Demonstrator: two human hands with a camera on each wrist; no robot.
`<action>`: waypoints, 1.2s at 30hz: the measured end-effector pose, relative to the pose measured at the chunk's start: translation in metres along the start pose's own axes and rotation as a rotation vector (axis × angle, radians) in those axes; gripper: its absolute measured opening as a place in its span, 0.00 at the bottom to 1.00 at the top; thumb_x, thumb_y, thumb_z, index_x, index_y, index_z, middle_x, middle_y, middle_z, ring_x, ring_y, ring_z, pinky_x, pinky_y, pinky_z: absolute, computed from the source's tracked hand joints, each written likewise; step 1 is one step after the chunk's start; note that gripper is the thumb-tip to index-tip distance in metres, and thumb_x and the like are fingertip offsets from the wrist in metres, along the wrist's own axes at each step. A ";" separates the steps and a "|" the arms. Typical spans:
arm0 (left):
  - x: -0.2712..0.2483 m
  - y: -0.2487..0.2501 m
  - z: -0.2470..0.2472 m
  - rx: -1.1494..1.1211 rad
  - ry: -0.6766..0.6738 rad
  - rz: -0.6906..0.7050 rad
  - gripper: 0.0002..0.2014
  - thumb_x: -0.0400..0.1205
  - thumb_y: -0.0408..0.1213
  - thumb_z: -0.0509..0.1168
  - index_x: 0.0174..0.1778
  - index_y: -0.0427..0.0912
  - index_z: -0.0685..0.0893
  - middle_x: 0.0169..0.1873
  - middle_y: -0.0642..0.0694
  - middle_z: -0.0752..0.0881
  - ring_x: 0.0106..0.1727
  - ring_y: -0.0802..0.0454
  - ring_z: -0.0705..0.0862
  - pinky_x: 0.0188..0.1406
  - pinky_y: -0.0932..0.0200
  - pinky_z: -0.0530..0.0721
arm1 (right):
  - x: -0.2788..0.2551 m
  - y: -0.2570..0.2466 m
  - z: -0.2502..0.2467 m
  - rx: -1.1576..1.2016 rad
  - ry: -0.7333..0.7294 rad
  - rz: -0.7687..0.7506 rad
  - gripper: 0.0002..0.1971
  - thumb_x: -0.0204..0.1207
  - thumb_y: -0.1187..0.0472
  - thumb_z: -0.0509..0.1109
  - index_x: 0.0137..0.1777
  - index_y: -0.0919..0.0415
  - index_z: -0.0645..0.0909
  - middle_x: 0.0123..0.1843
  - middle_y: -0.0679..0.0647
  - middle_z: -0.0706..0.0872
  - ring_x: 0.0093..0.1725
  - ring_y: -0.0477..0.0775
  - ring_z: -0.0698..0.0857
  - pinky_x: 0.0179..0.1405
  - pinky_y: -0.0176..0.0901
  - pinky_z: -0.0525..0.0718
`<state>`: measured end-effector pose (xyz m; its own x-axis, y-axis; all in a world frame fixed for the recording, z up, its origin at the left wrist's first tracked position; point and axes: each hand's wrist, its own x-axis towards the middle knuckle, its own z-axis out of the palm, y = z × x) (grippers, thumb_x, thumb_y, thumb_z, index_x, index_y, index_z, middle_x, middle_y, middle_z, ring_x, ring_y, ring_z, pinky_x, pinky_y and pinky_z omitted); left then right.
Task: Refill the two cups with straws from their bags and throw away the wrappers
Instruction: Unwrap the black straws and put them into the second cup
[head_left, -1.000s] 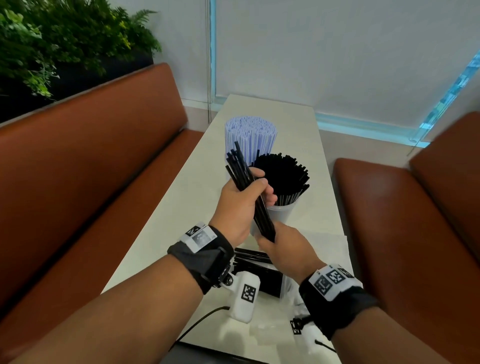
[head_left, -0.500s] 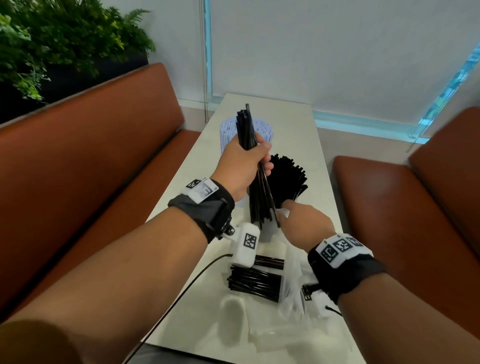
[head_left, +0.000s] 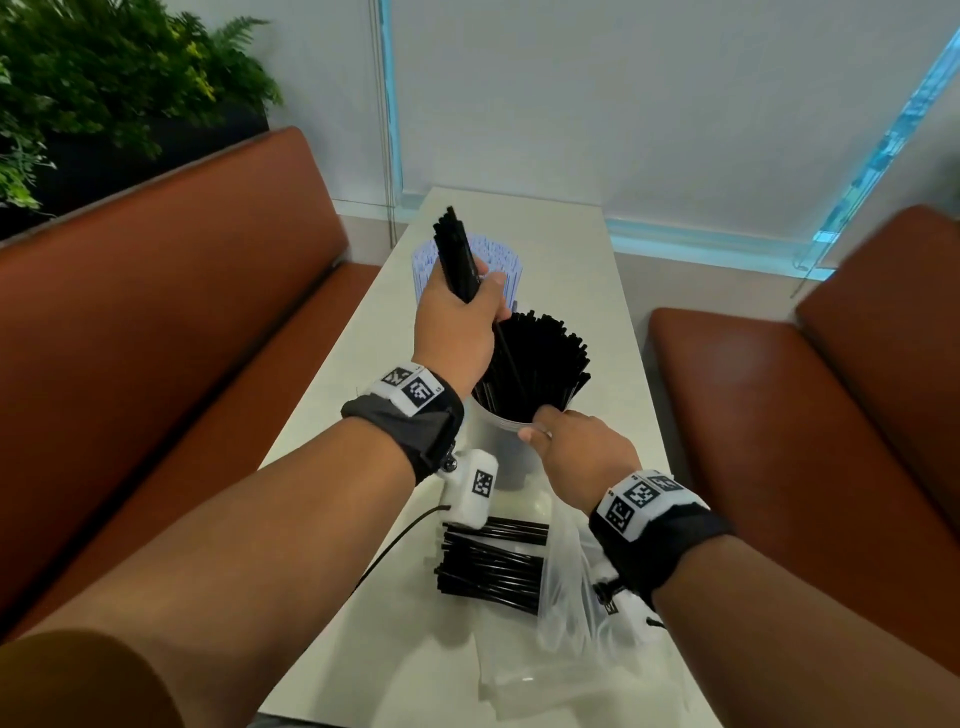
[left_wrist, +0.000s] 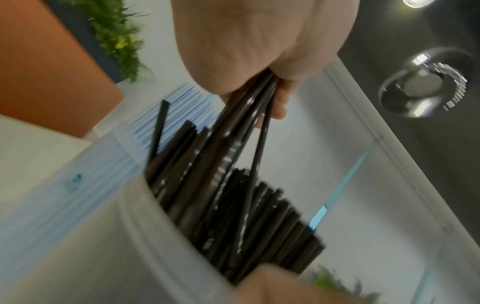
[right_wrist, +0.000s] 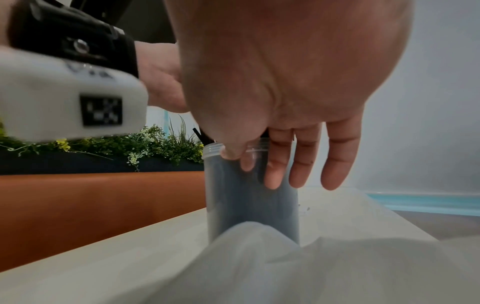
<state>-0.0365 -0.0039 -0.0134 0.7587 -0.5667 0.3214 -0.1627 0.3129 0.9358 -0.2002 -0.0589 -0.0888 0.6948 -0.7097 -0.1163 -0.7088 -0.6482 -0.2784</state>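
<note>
Lowered since a moment ago, fistful of thin black plastic straws (head_left: 457, 260) clenched in left hand (head_left: 454, 325), tips entering translucent cup (right_wrist: 249, 191) mid-table, right hand (head_left: 582, 447) pinching its rim.

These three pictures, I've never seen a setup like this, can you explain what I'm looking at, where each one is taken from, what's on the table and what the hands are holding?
No machine here: a person wears three cameras, one on the head and one strapped to each wrist. The head view looks down over both arms. The left hand grips a bundle of black straws, its lower ends at the mouth of the translucent cup, which already holds many black straws. The left wrist view shows that same grip from below. The right wrist view shows the right hand pinching the cup's rim with thumb and forefinger; the other fingers hang straight beside it. On the pale table a second cup of white, blue-striped straws stands behind. Nearer lie loose black straws and a clear plastic bag.
</note>
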 end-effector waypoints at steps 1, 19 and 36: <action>-0.003 -0.005 -0.001 0.105 -0.034 0.016 0.06 0.81 0.43 0.69 0.41 0.57 0.78 0.30 0.50 0.86 0.35 0.49 0.87 0.42 0.53 0.86 | -0.001 -0.001 -0.001 -0.008 0.001 0.000 0.11 0.88 0.39 0.50 0.48 0.42 0.66 0.41 0.45 0.74 0.45 0.56 0.77 0.39 0.50 0.72; -0.009 0.004 -0.018 0.723 -0.389 0.306 0.43 0.78 0.65 0.65 0.85 0.47 0.62 0.83 0.48 0.63 0.84 0.54 0.59 0.78 0.61 0.56 | -0.009 -0.013 -0.009 -0.118 -0.030 0.023 0.13 0.90 0.44 0.49 0.64 0.47 0.69 0.57 0.53 0.81 0.61 0.59 0.75 0.49 0.54 0.75; -0.037 -0.022 -0.006 1.262 -0.760 0.526 0.27 0.89 0.45 0.58 0.85 0.42 0.64 0.84 0.42 0.65 0.84 0.43 0.62 0.83 0.41 0.59 | -0.005 -0.009 -0.004 -0.168 -0.034 -0.002 0.22 0.83 0.53 0.58 0.76 0.39 0.65 0.61 0.50 0.78 0.54 0.56 0.71 0.48 0.52 0.73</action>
<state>-0.0572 0.0143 -0.0462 0.0274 -0.9625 0.2699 -0.9963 -0.0044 0.0857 -0.1979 -0.0508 -0.0820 0.6981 -0.7004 -0.1484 -0.7157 -0.6887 -0.1162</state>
